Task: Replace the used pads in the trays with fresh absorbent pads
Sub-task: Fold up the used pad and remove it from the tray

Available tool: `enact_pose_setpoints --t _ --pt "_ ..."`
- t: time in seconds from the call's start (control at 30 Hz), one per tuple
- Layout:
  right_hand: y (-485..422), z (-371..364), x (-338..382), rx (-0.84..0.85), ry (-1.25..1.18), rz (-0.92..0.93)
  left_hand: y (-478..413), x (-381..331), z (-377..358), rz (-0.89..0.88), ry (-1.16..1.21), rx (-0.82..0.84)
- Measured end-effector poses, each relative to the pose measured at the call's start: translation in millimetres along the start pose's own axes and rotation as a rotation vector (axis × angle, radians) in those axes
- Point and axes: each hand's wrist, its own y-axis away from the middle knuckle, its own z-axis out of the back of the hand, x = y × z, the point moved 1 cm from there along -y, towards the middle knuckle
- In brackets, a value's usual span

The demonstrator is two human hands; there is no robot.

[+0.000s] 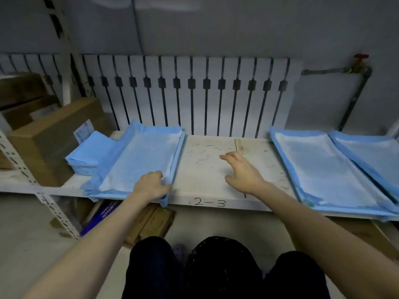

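While the left hand (pixel 151 186) grips its near corner, the tray (pixel 178 153) runs front-to-back.

Seen over my remote head-camera feed, one marking reads clearly: a handwritten "2-3" (pixel 209 202) in dark ink on the pale front edge of the shelf (pixel 216 169). A printed label (pixel 84 132) leaning on a cardboard box (pixel 54 143) and white lettering on a blue package (pixel 103 214) beneath the shelf are too blurred for me to read.
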Motion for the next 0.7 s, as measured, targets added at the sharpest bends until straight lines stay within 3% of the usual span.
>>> enact_pose_setpoints --t 0.1,0.33,0.47,0.6,0.7 --pt "-4.3 -20.7 -8.6 0.121 0.008 -0.036 -11.1 4.1 -14.1 0.048 -0.037 0.124" --pt "-20.6 -54.2 -38.3 0.265 -0.036 -0.155 -41.1 9.8 -19.5 0.066 0.119 -0.109" --pt "-31.5 -65.7 -43.6 0.280 -0.209 -0.222 -50.9 4.0 1.0 -0.007 0.566 -0.256" --pt "-47.7 -69.8 -38.9 0.212 -0.428 -0.345 -49.1 -27.2 39.5 -0.045 0.941 -0.186" --pt "-65.2 -66.1 -30.3 0.146 -0.796 -0.535 -39.8 -48.8 56.5 -0.029 1.110 0.048"
